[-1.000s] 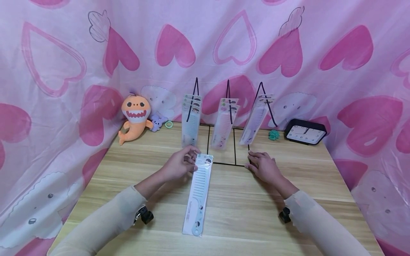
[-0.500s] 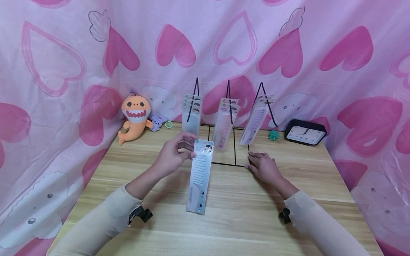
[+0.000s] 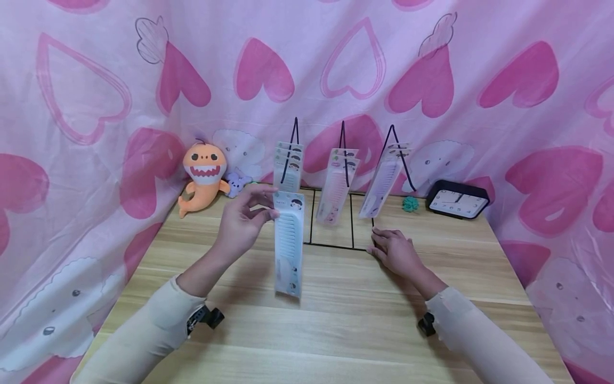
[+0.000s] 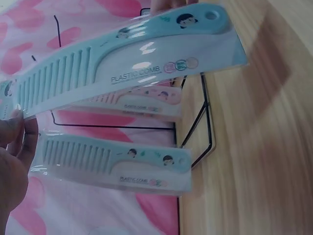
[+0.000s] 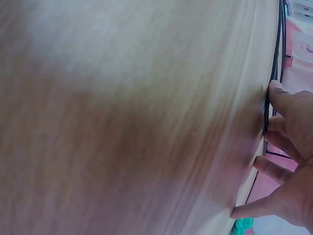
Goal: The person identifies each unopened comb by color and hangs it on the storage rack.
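A light-blue plastic comb (image 3: 288, 237) in a clear packet with a printed card hangs upright above the table. My left hand (image 3: 242, 216) pinches the packet's upper left edge between thumb and fingers. In the left wrist view the held comb (image 4: 132, 54) crosses in front of the other packets. Behind it stands a black wire display rack (image 3: 333, 246) with three hooks. Blue comb packets (image 3: 289, 165) hang on the left hook, pink ones (image 3: 336, 186) on the middle and purple ones (image 3: 382, 186) on the right. My right hand (image 3: 394, 250) holds the rack's front right base corner.
An orange shark plush (image 3: 203, 170) and a small purple toy (image 3: 236, 184) sit at the back left. A green scrunchie (image 3: 410, 204) and a black clock (image 3: 458, 200) are at the back right. A pink heart-patterned curtain (image 3: 307, 58) backs the wooden table (image 3: 364, 320).
My left hand has lifted the blue comb packet off the table, carrying it up and left until it overlaps the left hook's packets. My right hand stays at the rack corner.
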{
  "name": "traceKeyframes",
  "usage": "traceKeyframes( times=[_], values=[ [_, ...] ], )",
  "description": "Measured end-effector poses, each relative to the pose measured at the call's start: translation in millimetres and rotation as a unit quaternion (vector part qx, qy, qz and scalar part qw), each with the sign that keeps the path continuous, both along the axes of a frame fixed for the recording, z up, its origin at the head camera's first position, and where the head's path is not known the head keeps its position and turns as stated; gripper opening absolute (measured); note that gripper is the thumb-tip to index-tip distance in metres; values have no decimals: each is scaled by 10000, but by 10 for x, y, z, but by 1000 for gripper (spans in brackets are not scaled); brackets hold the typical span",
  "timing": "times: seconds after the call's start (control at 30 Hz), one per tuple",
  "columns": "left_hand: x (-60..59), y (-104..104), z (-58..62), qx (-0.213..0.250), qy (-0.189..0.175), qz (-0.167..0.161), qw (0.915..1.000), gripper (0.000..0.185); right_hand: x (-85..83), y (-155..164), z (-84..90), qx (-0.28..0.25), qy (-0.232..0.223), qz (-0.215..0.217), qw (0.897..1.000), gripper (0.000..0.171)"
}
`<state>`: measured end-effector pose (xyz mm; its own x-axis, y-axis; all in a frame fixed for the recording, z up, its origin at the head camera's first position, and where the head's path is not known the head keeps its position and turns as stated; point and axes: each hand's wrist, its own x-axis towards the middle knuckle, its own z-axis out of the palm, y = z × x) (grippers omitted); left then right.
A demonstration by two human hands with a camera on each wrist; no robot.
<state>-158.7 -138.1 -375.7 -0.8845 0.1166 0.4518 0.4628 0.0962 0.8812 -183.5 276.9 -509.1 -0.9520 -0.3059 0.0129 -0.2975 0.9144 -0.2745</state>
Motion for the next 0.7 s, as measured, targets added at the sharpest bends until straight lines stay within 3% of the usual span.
traceKeyframes(
  times=[0.27, 0.7],
  values=[
    [-66, -30, 54, 191, 119, 465, 9987, 50, -2, 1, -4, 3, -18, -14, 10000, 56],
    [-182, -28, 14, 173, 34, 496, 9986, 52, 6, -6, 11, -21, -40, -27, 10000, 55]
  ],
)
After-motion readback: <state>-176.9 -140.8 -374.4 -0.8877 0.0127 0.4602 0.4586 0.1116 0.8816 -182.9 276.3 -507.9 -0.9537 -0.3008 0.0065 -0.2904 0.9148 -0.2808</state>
